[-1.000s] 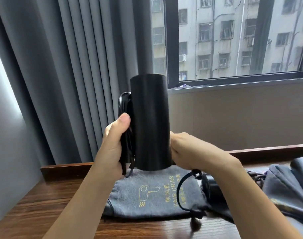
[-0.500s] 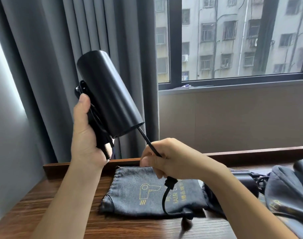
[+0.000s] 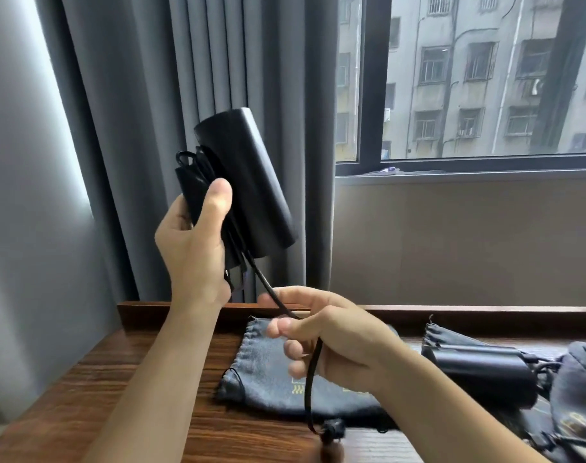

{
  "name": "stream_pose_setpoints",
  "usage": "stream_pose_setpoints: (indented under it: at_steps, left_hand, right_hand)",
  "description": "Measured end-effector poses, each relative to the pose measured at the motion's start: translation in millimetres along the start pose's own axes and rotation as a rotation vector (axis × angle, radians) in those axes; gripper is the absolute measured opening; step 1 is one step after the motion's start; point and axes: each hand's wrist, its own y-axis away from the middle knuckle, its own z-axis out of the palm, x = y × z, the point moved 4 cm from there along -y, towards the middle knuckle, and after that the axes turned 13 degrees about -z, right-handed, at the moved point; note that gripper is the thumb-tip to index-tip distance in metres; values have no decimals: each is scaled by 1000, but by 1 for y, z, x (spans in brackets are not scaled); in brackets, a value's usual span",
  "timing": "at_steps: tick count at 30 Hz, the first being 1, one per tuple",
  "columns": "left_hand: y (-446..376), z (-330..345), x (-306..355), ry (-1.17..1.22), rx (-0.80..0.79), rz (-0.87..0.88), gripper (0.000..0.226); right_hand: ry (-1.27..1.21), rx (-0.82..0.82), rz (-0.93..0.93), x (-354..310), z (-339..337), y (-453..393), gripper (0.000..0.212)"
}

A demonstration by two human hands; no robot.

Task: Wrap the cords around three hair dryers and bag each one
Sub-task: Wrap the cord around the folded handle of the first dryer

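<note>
My left hand (image 3: 193,248) grips a black hair dryer (image 3: 251,182) in the air by its folded handle, where several turns of black cord are wound. The barrel tilts up to the left. The loose end of the cord (image 3: 313,369) runs down from the dryer through my right hand (image 3: 331,339), which pinches it between thumb and fingers; the plug (image 3: 331,429) hangs just over the table. Under my right hand lies a flat grey drawstring bag (image 3: 264,372) with yellow print.
A second black hair dryer (image 3: 478,365) lies on the wooden table (image 3: 124,389) at the right, beside another grey bag (image 3: 578,396). Grey curtains (image 3: 171,95) hang behind, with a window and sill to the right. A raised wooden ledge (image 3: 144,312) borders the table's back.
My left hand has brought the dryer lower and to the right. My right hand has slid along the cord, drawing it down away from the dryer.
</note>
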Motion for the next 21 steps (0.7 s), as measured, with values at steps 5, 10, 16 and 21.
stream_pose_setpoints:
  at_steps: [5, 10, 16, 21]
  left_hand:
    - [0, -1, 9, -60, -17, 126, 19]
    - [-2, 0, 6, -70, 5, 160, 23]
    - [-1, 3, -1, -91, 10, 168, 21]
    - [0, 3, -2, -83, 30, 167, 21]
  right_hand:
    - [655, -38, -125, -6, -10, 1, 29]
    - [1473, -125, -305, -28, 0, 11, 21]
    - [1760, -104, -506, -40, 9, 19, 18]
    - [1215, 106, -552, -43, -11, 13, 26]
